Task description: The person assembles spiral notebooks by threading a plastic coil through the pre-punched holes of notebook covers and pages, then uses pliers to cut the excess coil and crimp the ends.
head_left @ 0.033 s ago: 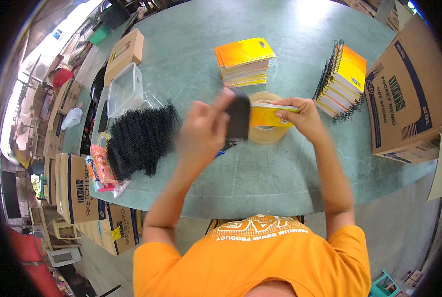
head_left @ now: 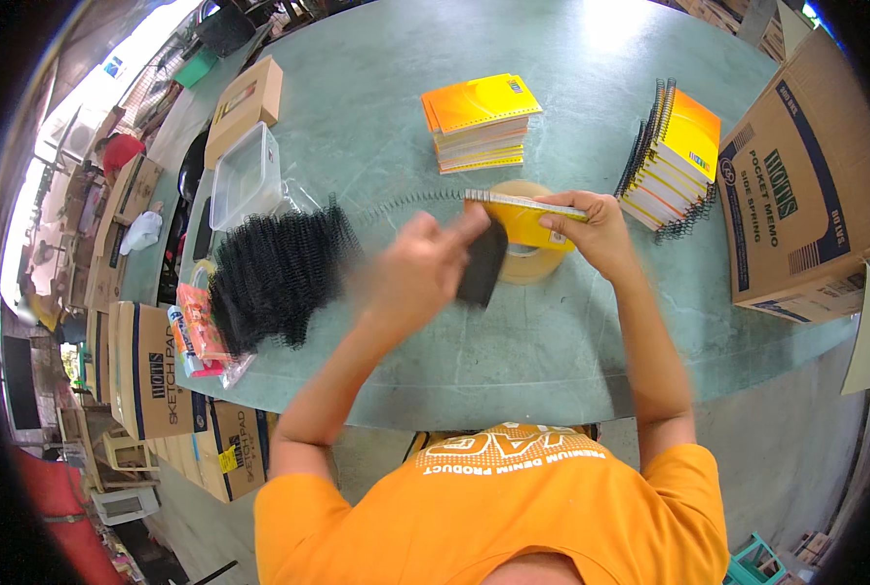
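Observation:
My right hand (head_left: 596, 229) grips a small yellow notepad (head_left: 527, 216) by its right end, holding it edge-up above a roll of clear tape (head_left: 532, 268) on the green table (head_left: 552, 341). My left hand (head_left: 420, 273) is motion-blurred just left of the pad, fingers closed on a flat black piece (head_left: 482, 263). A black spiral wire (head_left: 406, 203) runs left from the pad's top edge. A heap of black spiral coils (head_left: 274, 273) lies left of my left hand.
A stack of orange notepads (head_left: 479, 122) sits at the back centre, with spiral-bound pads (head_left: 674, 146) at the right beside an open cardboard box (head_left: 805, 185). A clear plastic tub (head_left: 245, 175), a small carton (head_left: 245, 97) and coloured packets (head_left: 196, 331) line the left edge.

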Tool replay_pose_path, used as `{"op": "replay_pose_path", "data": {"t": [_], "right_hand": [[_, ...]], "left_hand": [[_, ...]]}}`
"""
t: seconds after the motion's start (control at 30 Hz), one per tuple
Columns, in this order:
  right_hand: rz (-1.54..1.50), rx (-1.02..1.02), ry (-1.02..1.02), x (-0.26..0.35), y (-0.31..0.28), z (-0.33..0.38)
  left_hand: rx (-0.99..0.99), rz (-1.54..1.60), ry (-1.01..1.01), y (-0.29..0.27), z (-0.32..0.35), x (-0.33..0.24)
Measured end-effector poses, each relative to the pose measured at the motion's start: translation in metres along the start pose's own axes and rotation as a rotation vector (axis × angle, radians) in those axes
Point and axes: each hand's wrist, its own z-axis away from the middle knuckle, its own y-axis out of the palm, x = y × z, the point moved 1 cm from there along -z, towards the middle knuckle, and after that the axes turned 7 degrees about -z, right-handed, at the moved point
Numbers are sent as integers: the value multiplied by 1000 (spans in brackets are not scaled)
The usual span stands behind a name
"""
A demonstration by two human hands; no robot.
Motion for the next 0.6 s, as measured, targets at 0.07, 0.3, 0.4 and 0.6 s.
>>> {"op": "replay_pose_path", "data": {"t": [0.07,0.3,0.4,0.6], "right_hand": [[53,-23,-83,3,0,-1],[-64,-58,-6,-5,3,10],[-215,-109,22,-10,1,11],[-265,-32,28,-22,6,17]], "left_hand": [[-83,18,141,7,8,-5],[-123,51,170,5,-9,-7],[-432,135,103,-17,-15,-15],[-72,125,94,-1,-21,-12]]}}
